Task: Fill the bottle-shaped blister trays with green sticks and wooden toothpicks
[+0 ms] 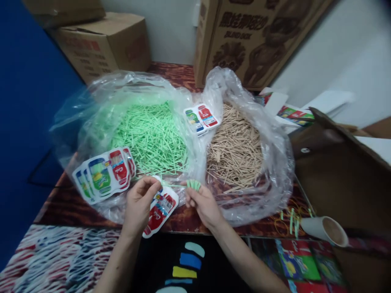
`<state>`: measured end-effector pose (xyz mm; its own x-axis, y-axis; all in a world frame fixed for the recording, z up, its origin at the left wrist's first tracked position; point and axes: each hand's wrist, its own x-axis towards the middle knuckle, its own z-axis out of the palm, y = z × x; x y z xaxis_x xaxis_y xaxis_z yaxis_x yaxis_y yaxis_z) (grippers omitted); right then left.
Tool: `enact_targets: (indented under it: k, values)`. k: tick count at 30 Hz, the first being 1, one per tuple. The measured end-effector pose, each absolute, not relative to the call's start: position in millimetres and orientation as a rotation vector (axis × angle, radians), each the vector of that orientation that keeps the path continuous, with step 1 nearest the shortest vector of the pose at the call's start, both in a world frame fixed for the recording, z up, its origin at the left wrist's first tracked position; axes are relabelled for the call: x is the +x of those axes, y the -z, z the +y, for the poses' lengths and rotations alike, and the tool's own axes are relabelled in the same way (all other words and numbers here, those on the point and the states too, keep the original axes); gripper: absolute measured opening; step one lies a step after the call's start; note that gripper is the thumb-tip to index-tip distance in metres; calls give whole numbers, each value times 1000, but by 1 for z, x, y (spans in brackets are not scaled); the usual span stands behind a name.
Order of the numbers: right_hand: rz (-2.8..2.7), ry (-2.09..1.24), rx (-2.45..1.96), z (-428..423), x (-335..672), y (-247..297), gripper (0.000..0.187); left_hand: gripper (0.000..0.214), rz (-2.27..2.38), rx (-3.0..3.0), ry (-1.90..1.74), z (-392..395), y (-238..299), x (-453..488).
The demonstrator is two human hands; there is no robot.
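Note:
My left hand (pixel 139 201) is closed in a pinch at the near edge of the plastic bags, its fingertips at one end of a thin green stick (pixel 174 186). That stick stretches across to my right hand (pixel 201 201), which grips several green sticks (pixel 193 185) fanned out between thumb and fingers. Below and between the hands lies a red, white and blue printed pouch (pixel 163 209), partly covered by my left hand. Behind them, a clear bag (pixel 122 83) lies open around a heap of loose green sticks (pixel 155 138). To its right is a heap of tan sticks (pixel 236 150) in another clear bag (pixel 276 162).
Overlapping printed pouches (pixel 104 175) lie at left, and another pouch (pixel 201 119) rests between the heaps. Cardboard boxes (pixel 128 44) (pixel 209 44) stand behind. At right are a paper cup (pixel 317 228) on its side, rubber bands (pixel 279 226) and an open carton (pixel 332 171).

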<state>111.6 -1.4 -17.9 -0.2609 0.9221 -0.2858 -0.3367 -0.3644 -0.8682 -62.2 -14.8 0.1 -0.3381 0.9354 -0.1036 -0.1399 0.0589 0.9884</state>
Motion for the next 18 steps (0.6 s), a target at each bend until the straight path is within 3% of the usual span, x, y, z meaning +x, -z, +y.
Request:
enact_targets:
  k: [4,6,8,13,18]
  values:
    - [-1053,-1624,-1187,-13,138,17,26,19,1353,917,-1344,-18,0,-46]
    - [-1033,-1463,-1321,-21,169,10,26,31,1350,953,-1291,-18,-3,-45]
    - [-1075,-1088,-1503,-29,212,-6,24,43,1383,976,-1239,-18,-4,-50]
    - [-1168,78,-2280,-38,325,-55,20,44,1548,923,-1109,-18,2,-67]
    - [-1075,318,-2943,-23,368,-69,27,46,1576,907,-1083,-23,3,-70]
